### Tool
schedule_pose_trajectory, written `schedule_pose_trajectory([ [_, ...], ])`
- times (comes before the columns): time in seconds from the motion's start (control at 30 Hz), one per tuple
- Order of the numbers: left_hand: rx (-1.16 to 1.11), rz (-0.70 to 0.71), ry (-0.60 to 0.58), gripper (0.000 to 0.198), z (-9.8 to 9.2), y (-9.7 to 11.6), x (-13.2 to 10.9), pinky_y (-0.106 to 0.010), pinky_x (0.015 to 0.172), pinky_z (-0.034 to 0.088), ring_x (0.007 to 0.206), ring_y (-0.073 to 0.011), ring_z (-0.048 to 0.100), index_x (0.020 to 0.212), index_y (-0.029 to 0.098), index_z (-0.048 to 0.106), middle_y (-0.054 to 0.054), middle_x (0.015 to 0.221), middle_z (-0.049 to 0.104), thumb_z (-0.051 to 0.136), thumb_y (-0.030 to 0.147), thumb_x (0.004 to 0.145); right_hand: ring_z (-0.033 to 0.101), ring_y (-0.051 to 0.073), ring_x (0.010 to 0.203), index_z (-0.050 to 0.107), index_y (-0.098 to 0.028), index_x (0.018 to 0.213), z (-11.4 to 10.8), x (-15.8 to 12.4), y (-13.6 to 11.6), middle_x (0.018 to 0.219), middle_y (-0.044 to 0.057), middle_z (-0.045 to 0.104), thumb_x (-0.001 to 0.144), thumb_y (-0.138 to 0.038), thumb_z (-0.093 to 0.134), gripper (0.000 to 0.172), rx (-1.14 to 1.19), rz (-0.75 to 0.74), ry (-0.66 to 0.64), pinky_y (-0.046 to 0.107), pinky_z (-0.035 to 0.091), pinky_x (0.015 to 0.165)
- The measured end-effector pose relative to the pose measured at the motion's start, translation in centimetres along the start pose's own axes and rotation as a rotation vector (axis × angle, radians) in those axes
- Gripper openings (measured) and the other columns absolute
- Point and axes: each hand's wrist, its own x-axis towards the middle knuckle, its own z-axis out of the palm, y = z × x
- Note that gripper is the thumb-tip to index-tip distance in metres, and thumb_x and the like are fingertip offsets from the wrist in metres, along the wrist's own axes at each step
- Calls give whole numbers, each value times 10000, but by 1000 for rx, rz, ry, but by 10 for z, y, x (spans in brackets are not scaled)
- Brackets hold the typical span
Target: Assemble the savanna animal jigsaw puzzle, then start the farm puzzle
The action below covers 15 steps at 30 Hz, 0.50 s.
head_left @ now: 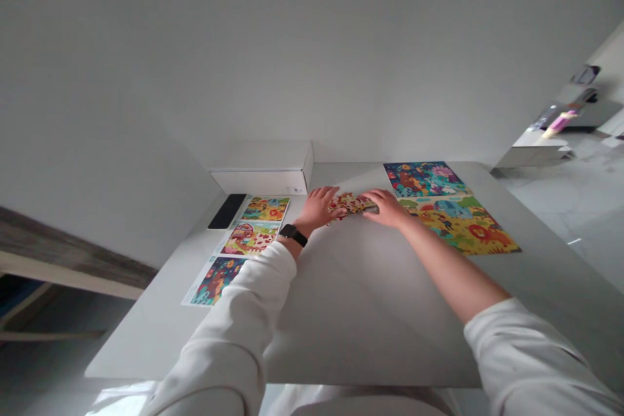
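Note:
A heap of small red, yellow and cream jigsaw puzzle pieces [349, 203] lies on the white table between my hands. My left hand [319, 207], with a black watch on its wrist, rests at the heap's left side, fingers stretched out and thumb toward the pieces. From the right, my right hand [389, 208] curls its thumb and fingers around pieces at the heap's edge; some of them show between thumb and fingers. To the right lie a yellow animal puzzle [468, 224] and a dark blue animal puzzle [424, 179], both looking assembled.
Left of my hands lies a sheet with three colour pictures [251, 238], partly behind my left sleeve. Beside its top is a black phone [227, 211]. A white box [260, 181] stands at the back against the wall. The table [370, 312] ends near my body.

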Motion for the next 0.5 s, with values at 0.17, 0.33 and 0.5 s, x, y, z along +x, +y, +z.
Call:
schedule_pose_trajectory([
  [0.17, 35, -39, -10, 835, -13, -1, -44, -483, 1257, 390, 1458, -346, 525, 1664, 284, 450, -126, 1594, 577, 753, 601, 953, 647, 338, 1325, 688, -250, 1472, -18, -46, 6, 1394, 134, 726, 985, -361, 658, 500, 16, 136, 148, 514, 492, 1189],
  [0.33, 135, -198, -114, 739, -8, -13, -58, -499, 1204, 427, 1417, -374, 554, 1637, 233, 487, -164, 1575, 582, 719, 506, 990, 679, 336, 1253, 773, -245, 1336, -15, -64, -2, 1307, 133, 764, 976, -318, 662, 384, -29, 232, 104, 497, 518, 1141],
  [0.5, 190, -272, -132, 639, -10, -16, -41, -508, 1182, 439, 1417, -391, 553, 1608, 232, 535, -169, 1553, 596, 675, 410, 1011, 693, 315, 1211, 788, -253, 1303, -18, -48, -37, 1291, 118, 768, 1000, -311, 682, 326, -88, 256, 31, 442, 535, 1074],
])
